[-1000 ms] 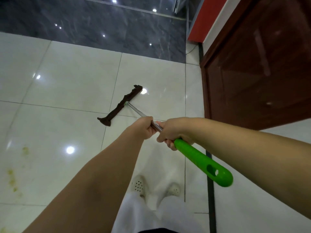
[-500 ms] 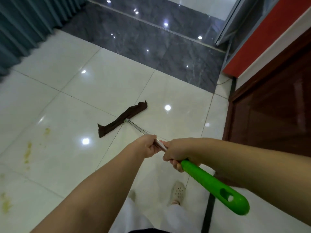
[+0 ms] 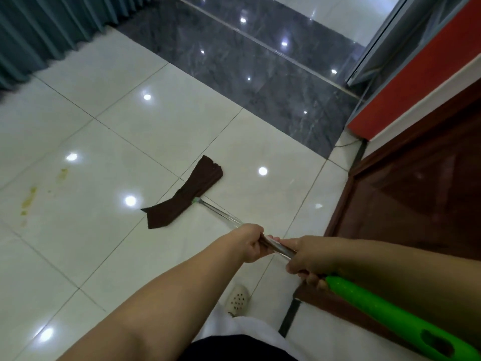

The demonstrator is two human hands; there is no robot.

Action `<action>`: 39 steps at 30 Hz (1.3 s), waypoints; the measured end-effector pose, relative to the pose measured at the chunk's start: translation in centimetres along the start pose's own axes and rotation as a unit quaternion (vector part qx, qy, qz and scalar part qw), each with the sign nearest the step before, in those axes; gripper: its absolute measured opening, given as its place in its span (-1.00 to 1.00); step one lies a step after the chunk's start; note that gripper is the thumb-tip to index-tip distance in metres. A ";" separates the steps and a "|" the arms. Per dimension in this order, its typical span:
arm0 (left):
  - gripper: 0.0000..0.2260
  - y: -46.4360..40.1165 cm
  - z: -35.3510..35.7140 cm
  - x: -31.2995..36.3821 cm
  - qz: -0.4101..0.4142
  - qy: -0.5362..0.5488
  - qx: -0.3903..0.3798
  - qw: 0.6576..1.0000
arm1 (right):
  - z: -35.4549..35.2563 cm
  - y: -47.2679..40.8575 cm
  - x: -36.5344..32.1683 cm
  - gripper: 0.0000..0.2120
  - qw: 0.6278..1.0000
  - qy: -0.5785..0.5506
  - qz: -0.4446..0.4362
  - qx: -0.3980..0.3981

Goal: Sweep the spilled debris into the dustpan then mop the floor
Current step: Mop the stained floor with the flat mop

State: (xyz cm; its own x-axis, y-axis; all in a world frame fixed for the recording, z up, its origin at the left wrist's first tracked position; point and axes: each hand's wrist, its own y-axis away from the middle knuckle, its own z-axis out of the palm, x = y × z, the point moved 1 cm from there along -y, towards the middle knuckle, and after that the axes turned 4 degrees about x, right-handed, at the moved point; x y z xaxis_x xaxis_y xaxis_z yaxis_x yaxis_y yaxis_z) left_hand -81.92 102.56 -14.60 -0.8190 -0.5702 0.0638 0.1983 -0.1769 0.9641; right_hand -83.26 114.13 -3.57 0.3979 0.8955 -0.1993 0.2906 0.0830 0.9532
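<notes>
Left hand (image 3: 248,242) fingers curled round thin silver metal mop shaft (image 3: 221,214); right hand (image 3: 308,259) grips same shaft just above bright green plastic handle (image 3: 390,312). Dark brown flat cloth mop head (image 3: 182,196) lies on glossy white tiled floor (image 3: 109,142). Yellowish stains (image 3: 30,198) well left. Dark wooden cabinet (image 3: 416,194) edge close right; teal pleated curtain (image 3: 44,29) far left.

Bright ceiling spots glare off the glossy floor (image 3: 109,142), edges bow wide-angle, and the near green handle (image 3: 385,311) looks soft.
</notes>
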 end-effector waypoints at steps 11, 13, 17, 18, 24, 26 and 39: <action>-0.78 -1.6 2.1 2.7 0.040 0.079 0.058 0.994 | -3.0 -1.3 -2.5 -0.35 0.997 0.060 -0.044 0.005; -0.79 -2.1 2.2 3.7 0.040 0.092 0.059 0.993 | -3.7 -1.8 -3.4 -0.33 0.996 0.084 -0.041 0.010; -0.80 -3.2 1.8 7.4 0.039 0.136 0.056 0.988 | -5.6 -3.1 -6.7 -0.30 0.991 0.125 -0.040 0.009; -0.80 -3.4 1.6 8.6 0.039 0.144 0.053 0.987 | -6.2 -3.4 -7.9 -0.30 0.991 0.130 -0.042 0.007; -0.82 -4.2 -0.3 16.7 0.051 0.179 0.044 0.982 | -9.2 -5.9 -16.1 -0.26 0.986 0.152 -0.060 -0.011; -0.81 -4.1 -1.4 19.5 0.062 0.196 0.052 0.977 | -9.9 -6.8 -19.2 -0.28 0.988 0.142 -0.060 -0.018; -0.79 -2.6 -7.2 32.8 0.100 0.301 0.052 0.947 | -12.5 -10.7 -35.4 -0.29 0.973 0.220 -0.069 -0.027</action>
State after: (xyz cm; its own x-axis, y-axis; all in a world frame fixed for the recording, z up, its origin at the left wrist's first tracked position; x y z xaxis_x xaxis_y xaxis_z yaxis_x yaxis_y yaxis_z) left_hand -105.45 78.55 -16.84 -0.3097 -0.9432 0.1206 0.2376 0.0460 0.9703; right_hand -111.29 87.01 -3.88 -0.0558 0.9734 -0.2222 0.2635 0.2290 0.9371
